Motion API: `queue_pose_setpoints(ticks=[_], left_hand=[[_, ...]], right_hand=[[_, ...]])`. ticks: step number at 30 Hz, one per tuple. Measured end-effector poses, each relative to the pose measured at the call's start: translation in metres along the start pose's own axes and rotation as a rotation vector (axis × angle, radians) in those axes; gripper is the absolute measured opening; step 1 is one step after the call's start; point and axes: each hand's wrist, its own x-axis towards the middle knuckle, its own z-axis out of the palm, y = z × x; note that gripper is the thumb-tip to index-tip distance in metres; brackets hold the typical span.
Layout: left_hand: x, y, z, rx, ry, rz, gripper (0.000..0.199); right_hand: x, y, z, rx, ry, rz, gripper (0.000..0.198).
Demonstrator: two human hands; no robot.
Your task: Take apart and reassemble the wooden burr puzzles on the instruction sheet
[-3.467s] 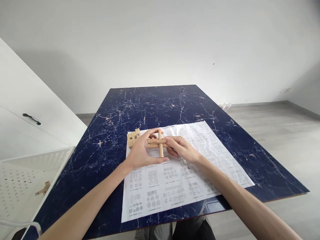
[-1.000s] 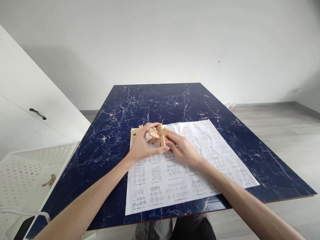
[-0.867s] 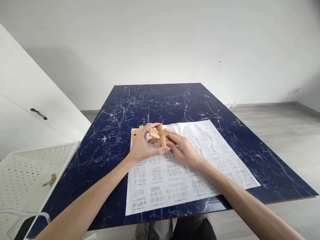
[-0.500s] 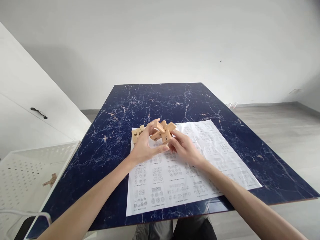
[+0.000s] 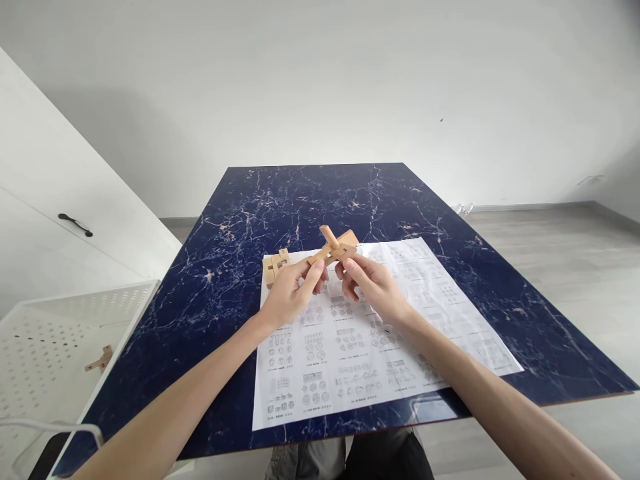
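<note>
Between both hands, just above the top of the printed sheet (image 5: 360, 360), I hold a wooden interlocking puzzle (image 5: 336, 247) of light-coloured flat pieces that cross one another. My left hand (image 5: 293, 287) pinches its left end between thumb and fingers. On the other side, my right hand (image 5: 369, 280) grips the puzzle's lower right part, with the thumb on top and the fingers curled below. One rounded piece sticks up from the middle. Beside my left hand, at the sheet's upper left corner, lies another wooden block puzzle (image 5: 273, 267), partly hidden by that hand.
The sheet lies on a dark blue marbled table (image 5: 310, 200). At the left stands a white perforated cart (image 5: 50, 333) with a small wooden piece (image 5: 101, 360) in it. A white cable (image 5: 55, 425) crosses the cart's near part. A white cabinet (image 5: 65, 173) rises beyond it.
The puzzle has been turned and now points more sideways. My left hand has closed from a wide hold round it to a pinch at its left end. My right hand has shifted slightly.
</note>
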Motion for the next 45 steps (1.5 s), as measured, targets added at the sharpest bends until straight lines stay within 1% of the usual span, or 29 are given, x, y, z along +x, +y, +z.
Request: queue_pose_setpoints(ticks=[3,6,10,12,15,19,22,25,26,27,28,30,31,32,33,34,36,38,42,45], left_hand=[[0.001,0.002,0.001,-0.05,-0.005,-0.022,0.053],[0.001,0.0,0.001,-0.077,-0.002,-0.037,0.053],[0.0,-0.004,0.0,-0.094,-0.019,-0.05,0.052],[0.0,-0.006,0.0,-0.116,-0.046,-0.049,0.051],[0.0,-0.009,0.001,-0.147,-0.085,-0.043,0.051],[0.0,-0.009,0.001,-0.161,-0.095,-0.024,0.05],[-0.001,-0.007,0.0,-0.099,-0.051,-0.004,0.051],[-0.003,-0.006,-0.003,-0.048,0.089,0.034,0.052],[-0.003,-0.006,-0.003,-0.066,0.12,0.054,0.056],[-0.003,-0.007,-0.004,-0.1,0.122,0.076,0.063],[-0.003,-0.008,-0.005,-0.141,0.096,0.096,0.074],[-0.002,-0.01,-0.007,-0.211,-0.01,0.107,0.096],[-0.001,-0.011,-0.008,-0.236,-0.062,0.095,0.104],[0.0,-0.012,-0.009,-0.254,-0.098,0.077,0.106],[0.001,-0.012,-0.011,-0.265,-0.116,0.061,0.102],[0.002,-0.012,-0.012,-0.268,-0.115,0.052,0.093],[0.002,-0.011,-0.013,-0.258,-0.083,0.058,0.069],[0.002,-0.009,-0.014,-0.231,-0.044,0.068,0.053],[-0.001,-0.005,-0.013,-0.156,0.007,0.067,0.047],[-0.002,-0.004,-0.011,-0.116,0.031,0.081,0.043]], right_hand=[[0.001,0.001,0.0,0.025,0.016,0.011,0.042],[0.001,0.0,-0.001,-0.006,0.014,0.015,0.044],[0.0,-0.003,-0.004,-0.058,-0.091,0.013,0.047],[-0.001,-0.005,-0.006,-0.06,-0.115,0.023,0.046],[-0.002,-0.009,-0.006,-0.072,-0.111,0.018,0.045],[-0.002,-0.013,-0.003,-0.076,-0.09,-0.012,0.053],[-0.003,-0.013,0.0,-0.086,-0.058,-0.025,0.052],[-0.004,-0.013,0.002,-0.113,-0.003,-0.034,0.047],[-0.005,-0.013,0.003,-0.121,0.005,-0.037,0.045],[-0.005,-0.013,0.003,-0.131,0.004,-0.041,0.044],[-0.006,-0.013,0.004,-0.147,-0.003,-0.05,0.042],[-0.007,-0.012,0.005,-0.196,-0.021,-0.084,0.039],[-0.007,-0.012,0.006,-0.22,-0.028,-0.111,0.037],[-0.007,-0.011,0.006,-0.243,-0.039,-0.141,0.034],[-0.007,-0.01,0.007,-0.267,-0.051,-0.174,0.032],[-0.007,-0.009,0.007,-0.292,-0.058,-0.207,0.03],[-0.008,-0.007,0.008,-0.35,-0.059,-0.259,0.026],[-0.008,-0.005,0.008,-0.41,-0.042,-0.283,0.023],[-0.01,-0.004,0.01,-0.445,-0.028,-0.26,0.025],[-0.009,-0.006,0.008,-0.414,-0.058,-0.224,0.025]])
